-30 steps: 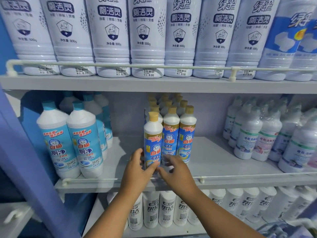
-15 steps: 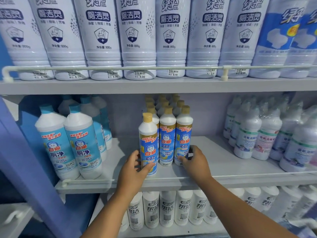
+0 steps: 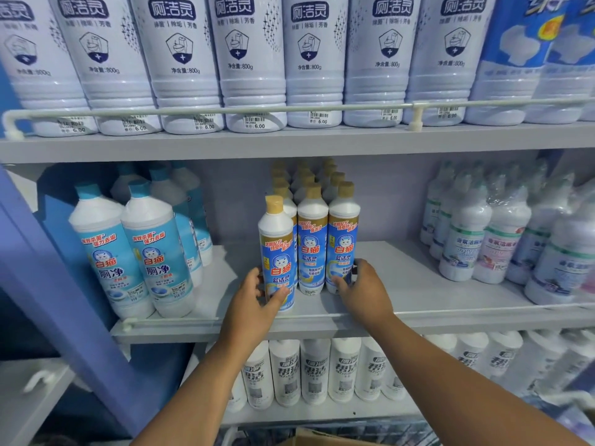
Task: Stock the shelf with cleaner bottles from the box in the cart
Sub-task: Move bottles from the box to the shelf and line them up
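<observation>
Right hand slid over from the front bottle since a second ago and now grips the right-most gold-capped bottle. Left hand grips that front one, standing on the middle shelf.

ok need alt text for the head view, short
Two hands reach onto the middle shelf: the left hand grips the front gold-capped bottle and the right hand holds the rightmost bottle of that row. Other cleaner bottles fill the shelves around.
</observation>
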Motion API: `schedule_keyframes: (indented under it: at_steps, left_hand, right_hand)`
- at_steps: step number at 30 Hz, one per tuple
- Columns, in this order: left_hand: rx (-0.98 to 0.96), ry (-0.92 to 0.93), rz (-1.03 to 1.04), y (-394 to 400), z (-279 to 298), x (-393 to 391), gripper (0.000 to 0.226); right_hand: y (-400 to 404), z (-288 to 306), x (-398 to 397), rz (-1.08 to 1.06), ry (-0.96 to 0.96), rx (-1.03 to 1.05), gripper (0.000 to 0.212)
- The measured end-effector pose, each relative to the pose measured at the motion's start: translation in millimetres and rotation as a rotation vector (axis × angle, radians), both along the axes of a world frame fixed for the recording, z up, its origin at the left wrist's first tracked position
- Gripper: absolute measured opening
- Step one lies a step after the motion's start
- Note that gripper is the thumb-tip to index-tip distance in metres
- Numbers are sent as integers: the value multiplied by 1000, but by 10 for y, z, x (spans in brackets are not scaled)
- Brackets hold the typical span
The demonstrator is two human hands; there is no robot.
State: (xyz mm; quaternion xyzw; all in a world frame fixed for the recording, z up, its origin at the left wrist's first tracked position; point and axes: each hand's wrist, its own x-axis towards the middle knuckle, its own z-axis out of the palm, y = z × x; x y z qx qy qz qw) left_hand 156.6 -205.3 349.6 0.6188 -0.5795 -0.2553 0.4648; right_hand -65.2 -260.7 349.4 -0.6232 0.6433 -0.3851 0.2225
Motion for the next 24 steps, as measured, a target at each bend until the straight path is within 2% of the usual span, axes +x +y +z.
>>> schedule_keyframes:
  at_steps: [4,9,12,18,24]
  left_hand:
    - [32,-283,79,100,-17,-12,42]
    - [131,-518,171,335,-13,-109,77]
    - [91,-606,188,541,-19,-248,80]
    - [-114,-830,129,913,-285,-552,69]
    - [47,-821,43,1405,-748,-943,67]
  right_hand:
    - [169,54,-29,-14,303,31,43]
    - [504,70,-164,88,565,-3,56]
    - [779,33,-264,181,606,34,70]
    - [1361,-265,-522,279,657,-4,71]
    - [1848,-922,-907,338,656,93,74]
